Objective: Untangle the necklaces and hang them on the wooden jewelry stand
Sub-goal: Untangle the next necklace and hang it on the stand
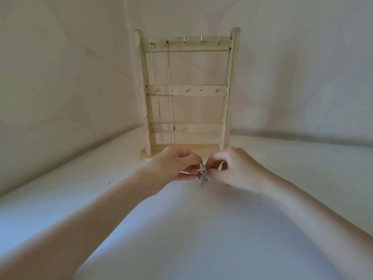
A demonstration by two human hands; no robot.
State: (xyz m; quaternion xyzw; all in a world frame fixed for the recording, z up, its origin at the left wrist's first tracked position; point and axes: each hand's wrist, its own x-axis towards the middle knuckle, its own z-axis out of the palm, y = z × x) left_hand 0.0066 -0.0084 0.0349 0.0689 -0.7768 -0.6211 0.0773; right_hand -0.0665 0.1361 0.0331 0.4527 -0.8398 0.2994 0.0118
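Hands: left hand [175, 164] and right hand [232, 168] both pinch a small silver tangled necklace [201, 174]; fingers curled tight on it
Tangle: just above the white table [201, 229], right in front of the wooden stand [186, 93]
Stand: upright near the wall; a thick silver chain [156, 91] hangs from the first top hook; a thin chain [170, 91] hangs from the second hook
Other hooks: bare

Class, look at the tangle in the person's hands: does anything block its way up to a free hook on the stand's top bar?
Nothing visible does. Both hands pinch the tangle before the stand; three top hooks hang free, right of the two hung chains.
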